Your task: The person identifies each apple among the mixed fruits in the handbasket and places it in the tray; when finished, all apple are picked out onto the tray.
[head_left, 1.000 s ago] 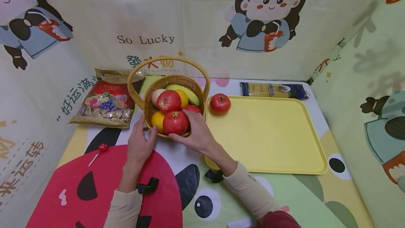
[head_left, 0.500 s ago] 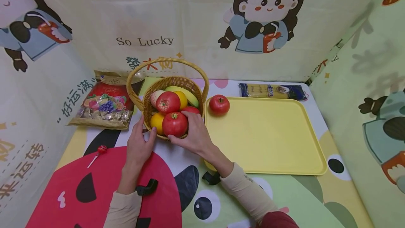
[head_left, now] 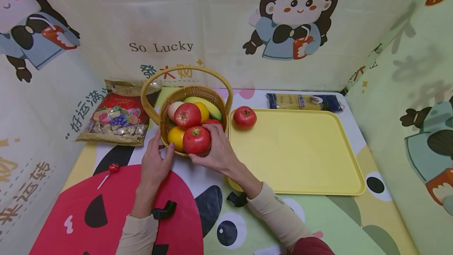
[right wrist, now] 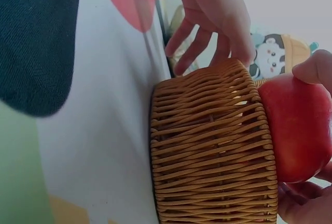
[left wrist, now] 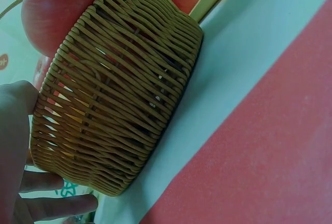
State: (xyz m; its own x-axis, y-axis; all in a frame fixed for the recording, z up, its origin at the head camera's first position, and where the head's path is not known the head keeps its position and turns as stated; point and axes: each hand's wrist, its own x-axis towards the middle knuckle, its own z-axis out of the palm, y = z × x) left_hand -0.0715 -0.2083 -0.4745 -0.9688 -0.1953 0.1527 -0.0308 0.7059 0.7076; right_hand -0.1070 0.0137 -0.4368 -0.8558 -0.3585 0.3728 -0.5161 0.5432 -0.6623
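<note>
In the head view a woven wicker basket (head_left: 191,89) with a tall arched handle holds several fruits. My right hand (head_left: 218,148) grips a red apple (head_left: 196,140) at the basket's near rim, thumb in front and fingers behind it. Seen from the right wrist, this apple (right wrist: 296,128) bulges above the rim. My left hand (head_left: 154,162) touches the basket's near left side; its thumb lies at the rim and its fingers stretch along the outside. A second apple (head_left: 187,115), oranges (head_left: 175,138), a banana (head_left: 205,105) and a pale pinkish fruit (head_left: 174,110) lie inside, with another red fruit partly hidden.
Right of the basket lies a yellow tray (head_left: 297,152) with one red apple (head_left: 244,117) in its far left corner. Behind the tray is a long pasta packet (head_left: 304,102). A candy bag (head_left: 118,117) stands left, and a red lollipop (head_left: 113,168) lies nearer.
The apple in my right hand has risen slightly and shifted a little away from the orange beside it. The left hand and the basket stay in place.
</note>
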